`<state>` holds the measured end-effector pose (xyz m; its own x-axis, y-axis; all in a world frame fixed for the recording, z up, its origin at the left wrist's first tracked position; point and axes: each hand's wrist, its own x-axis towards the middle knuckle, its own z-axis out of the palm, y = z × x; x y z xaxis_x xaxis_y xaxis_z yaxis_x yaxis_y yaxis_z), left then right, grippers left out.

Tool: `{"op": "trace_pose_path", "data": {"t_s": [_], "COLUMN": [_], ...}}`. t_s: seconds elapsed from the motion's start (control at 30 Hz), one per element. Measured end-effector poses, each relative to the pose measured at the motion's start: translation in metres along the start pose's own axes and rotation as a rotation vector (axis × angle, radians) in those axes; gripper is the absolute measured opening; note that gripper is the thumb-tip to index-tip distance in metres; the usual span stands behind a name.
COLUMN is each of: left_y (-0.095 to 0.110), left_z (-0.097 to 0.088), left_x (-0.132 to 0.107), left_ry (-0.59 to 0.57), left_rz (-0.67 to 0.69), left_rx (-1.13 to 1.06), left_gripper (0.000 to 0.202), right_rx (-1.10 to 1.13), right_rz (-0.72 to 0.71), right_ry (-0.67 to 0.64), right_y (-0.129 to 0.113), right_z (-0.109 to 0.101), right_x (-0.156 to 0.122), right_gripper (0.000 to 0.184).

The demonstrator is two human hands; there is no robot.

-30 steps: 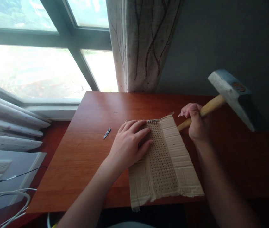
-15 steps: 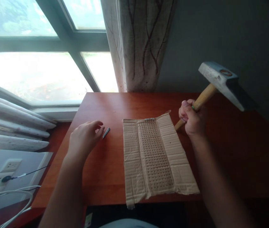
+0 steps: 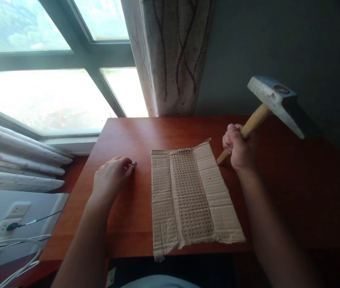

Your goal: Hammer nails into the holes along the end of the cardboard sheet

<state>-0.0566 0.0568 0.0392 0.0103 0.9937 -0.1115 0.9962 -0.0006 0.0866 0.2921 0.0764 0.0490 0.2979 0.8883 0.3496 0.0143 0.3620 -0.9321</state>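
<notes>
- Left hand (image 3: 110,176) is curling its fingers at the nails (image 3: 134,163), left of the card; only the nail ends are showing past the fingertips. Cannot tell whether it is gripping them.
- Right hand (image 3: 240,146) is closing firmly around the wooden handle of the hammer (image 3: 258,116), right of the card; the metal head is hanging up and to the right, well above the table (image 3: 131,232).
- Card (image 3: 191,188) is lying on the table between the hands, neither hand touching it; its near edge is slightly overhanging the table's near edge.
- Rows of small holes are running down its middle panel; metal bits (image 3: 185,151) are sitting along that panel's far end.
- Window (image 3: 89,60) is glowing far left; a curtain (image 3: 176,60) is hanging beside it.
- Plug (image 3: 12,227) is sitting in a socket, near left.
</notes>
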Motion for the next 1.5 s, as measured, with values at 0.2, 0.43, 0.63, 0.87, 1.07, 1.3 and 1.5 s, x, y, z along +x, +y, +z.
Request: {"op": "trace_pose_path", "data": {"t_s": [0.2, 0.43, 0.63, 0.87, 1.07, 1.3, 1.5], "left_y": [0.010, 0.016, 0.017, 0.018, 0.019, 0.012, 0.005], "left_z": [0.005, 0.011, 0.012, 0.013, 0.012, 0.015, 0.013], "left_x": [-0.001, -0.001, -0.001, -0.002, -0.002, -0.002, 0.004], "left_ry": [0.009, 0.032, 0.052, 0.056, 0.061, 0.147, 0.322], "left_rz": [-0.002, 0.009, 0.016, 0.024, 0.021, 0.027, 0.023], "left_rx": [0.158, 0.209, 0.214, 0.231, 0.236, 0.198, -0.105], "left_gripper": [0.035, 0.037, 0.038, 0.040, 0.038, 0.037, 0.021], "right_rx": [0.016, 0.040, 0.019, 0.014, -0.009, -0.024, -0.016], "right_rz": [-0.024, -0.037, -0.031, -0.037, -0.046, -0.025, -0.034], "right_ry": [0.021, 0.044, 0.043, 0.024, -0.002, -0.018, 0.012], "right_y": [0.002, 0.006, 0.006, 0.006, 0.003, 0.001, 0.005], "right_z": [-0.001, -0.002, -0.002, -0.001, 0.002, 0.003, -0.001], "right_x": [-0.001, -0.001, -0.002, -0.004, -0.006, -0.008, -0.005], "right_gripper": [0.052, 0.053, 0.053, 0.051, 0.052, 0.052, 0.053]}}
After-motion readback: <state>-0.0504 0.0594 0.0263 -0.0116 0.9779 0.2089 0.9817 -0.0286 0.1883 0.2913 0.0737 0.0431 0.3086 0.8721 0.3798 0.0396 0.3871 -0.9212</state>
